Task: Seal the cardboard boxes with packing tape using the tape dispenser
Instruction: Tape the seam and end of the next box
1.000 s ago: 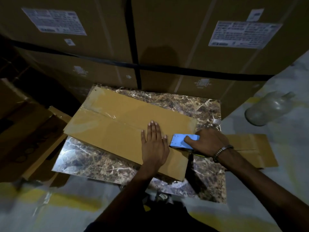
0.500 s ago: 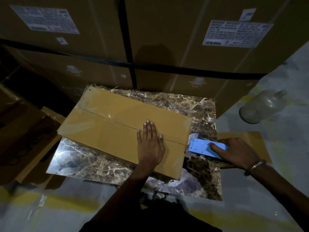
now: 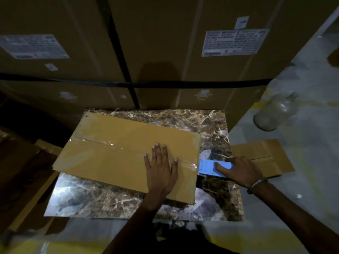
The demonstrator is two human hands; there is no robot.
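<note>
Here, a flattened tan cardboard box (image 3: 117, 154) lying on a glossy brown marbled slab (image 3: 211, 121), its centre seam covered end to end by a strip of clear, shiny packing tape (image 3: 102, 143). Left hand (image 3: 160, 169) spread flat on the near right part of the box, fingers straight, pressing down on the cardboard beside the seam and gripping nothing. Right hand (image 3: 238, 170) curled around a light blue plastic tape dispenser (image 3: 211, 168), thumb laid along its top, the tool's front end just past the box's right edge and touching it where the tape ends. Tape roll itself hidden under the palm.

Likely handling: cardboard light and fairly stiff, yet prone to sliding on the polished slab, so best pinned with a flat palm near the seam rather than pinched at an edge. Tape thin, clingy and quick to wrinkle. Dispenser small, rigid and light, best taken around its body from above, fingers well clear of the cutting end.

Nearby: tall stacked brown cartons (image 3: 165, 43) with white labels and black straps behind, a clear glass bottle (image 3: 275, 112) on its side on the floor, another flat piece of cardboard (image 3: 273, 156) just beyond the right wrist.
</note>
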